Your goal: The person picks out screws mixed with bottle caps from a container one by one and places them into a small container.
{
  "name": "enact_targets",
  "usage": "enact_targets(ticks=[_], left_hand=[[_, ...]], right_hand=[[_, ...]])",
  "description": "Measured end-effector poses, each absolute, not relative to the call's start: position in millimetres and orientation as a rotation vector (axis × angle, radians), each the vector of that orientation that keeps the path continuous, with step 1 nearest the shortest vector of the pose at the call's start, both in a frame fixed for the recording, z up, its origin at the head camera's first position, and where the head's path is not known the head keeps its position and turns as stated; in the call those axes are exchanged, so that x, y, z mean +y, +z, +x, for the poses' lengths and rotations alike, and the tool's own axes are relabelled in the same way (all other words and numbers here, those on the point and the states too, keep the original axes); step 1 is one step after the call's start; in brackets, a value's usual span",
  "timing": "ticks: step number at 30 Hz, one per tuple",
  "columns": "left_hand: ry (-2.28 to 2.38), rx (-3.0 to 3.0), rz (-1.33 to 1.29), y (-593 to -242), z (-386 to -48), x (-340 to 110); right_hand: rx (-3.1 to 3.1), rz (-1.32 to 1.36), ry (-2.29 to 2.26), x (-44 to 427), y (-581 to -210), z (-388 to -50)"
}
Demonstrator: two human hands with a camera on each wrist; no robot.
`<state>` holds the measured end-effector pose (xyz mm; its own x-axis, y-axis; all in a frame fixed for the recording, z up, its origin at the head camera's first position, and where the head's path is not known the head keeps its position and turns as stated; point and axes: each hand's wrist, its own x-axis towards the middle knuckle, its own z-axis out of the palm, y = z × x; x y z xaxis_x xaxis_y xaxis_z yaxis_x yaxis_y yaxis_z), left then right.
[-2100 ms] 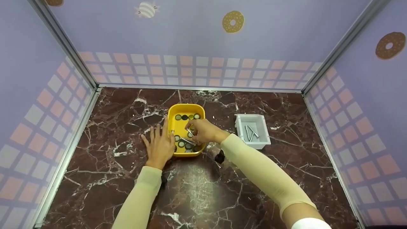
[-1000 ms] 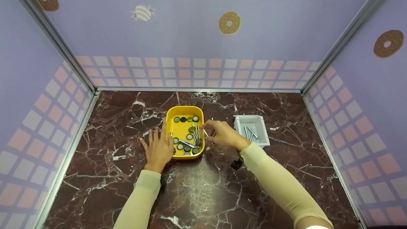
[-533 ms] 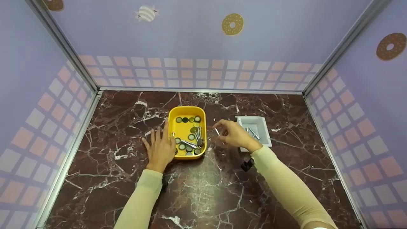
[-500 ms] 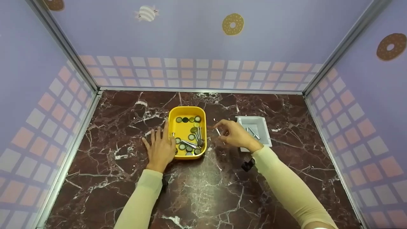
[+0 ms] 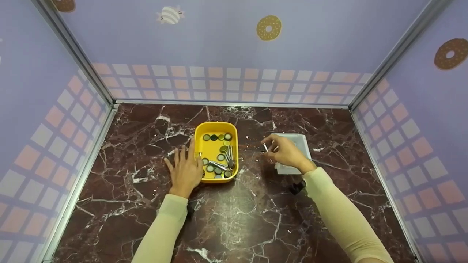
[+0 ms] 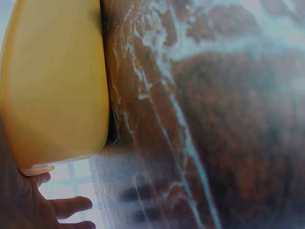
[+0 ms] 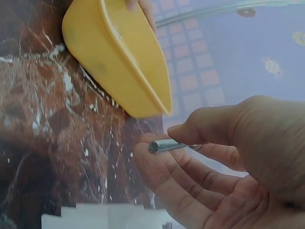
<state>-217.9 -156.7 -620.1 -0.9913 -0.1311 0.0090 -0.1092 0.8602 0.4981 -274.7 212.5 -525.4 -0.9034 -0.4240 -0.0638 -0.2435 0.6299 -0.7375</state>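
Note:
A silver threaded bolt point(image 7: 164, 144) is pinched between the thumb and fingers of my right hand point(image 5: 287, 151). That hand is at the left side of a small white bin point(image 5: 305, 146), partly covering it; the bin's contents are hidden. To the left stands a yellow plastic box point(image 5: 216, 125), holding several round caps point(image 5: 221, 157) and several loose bolts point(image 5: 218, 165). My left hand point(image 5: 184, 170) rests against the box's left side, its fingers straight and spread and the thumb at the rim. In the left wrist view the box's yellow wall point(image 6: 55, 86) is close to that hand.
Both containers stand on a dark red marbled tabletop point(image 5: 234, 212). Patterned lilac panels point(image 5: 219, 44) enclose the back and both sides. A gap of tabletop separates the yellow box from the white bin.
My right hand has lifted a bolt out of the yellow box and carried it right to the white bin, where bolts showed earlier. The left hand stays at the box.

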Motion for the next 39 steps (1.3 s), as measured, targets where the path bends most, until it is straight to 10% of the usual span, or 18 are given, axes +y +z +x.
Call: enact_targets(ticks=[39], left_hand=[[-0.835, -2.963, 0.189, -618.0, -214.4, -155.5]], right_hand=[[2.720, -0.345, -1.000, 273.3, -538.6, -285.8]])
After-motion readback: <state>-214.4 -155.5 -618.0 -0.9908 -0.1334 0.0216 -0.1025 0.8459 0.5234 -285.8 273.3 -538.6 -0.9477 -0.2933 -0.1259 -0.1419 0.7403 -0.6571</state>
